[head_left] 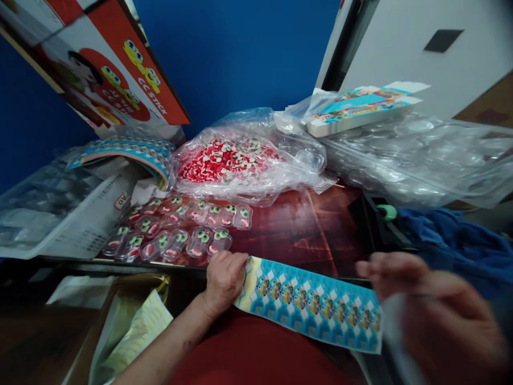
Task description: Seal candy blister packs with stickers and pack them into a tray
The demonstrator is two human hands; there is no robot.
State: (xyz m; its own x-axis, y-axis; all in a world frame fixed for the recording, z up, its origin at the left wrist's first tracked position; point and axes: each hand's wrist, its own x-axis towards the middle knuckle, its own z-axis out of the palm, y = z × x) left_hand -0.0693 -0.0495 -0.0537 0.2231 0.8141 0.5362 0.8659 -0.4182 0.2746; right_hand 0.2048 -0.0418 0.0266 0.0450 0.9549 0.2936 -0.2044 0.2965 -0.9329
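Observation:
My left hand (224,280) grips the left end of a long printed card strip (310,305), blue and yellow with a row of cartoon figures, held over my red lap. My right hand (425,305) is blurred at the strip's right end; whether it grips the strip I cannot tell. Just beyond my left hand, on the dark red table (304,230), lies a clear blister sheet (176,227) with several pockets holding green, white and red candies.
A clear bag of red and white candies (232,160) sits behind the blister sheet. Clear plastic trays in bags (417,160) fill the right, with a stack of printed cards (360,109) on top. An orange box (116,64) leans at upper left. A black tool (379,222) lies at right.

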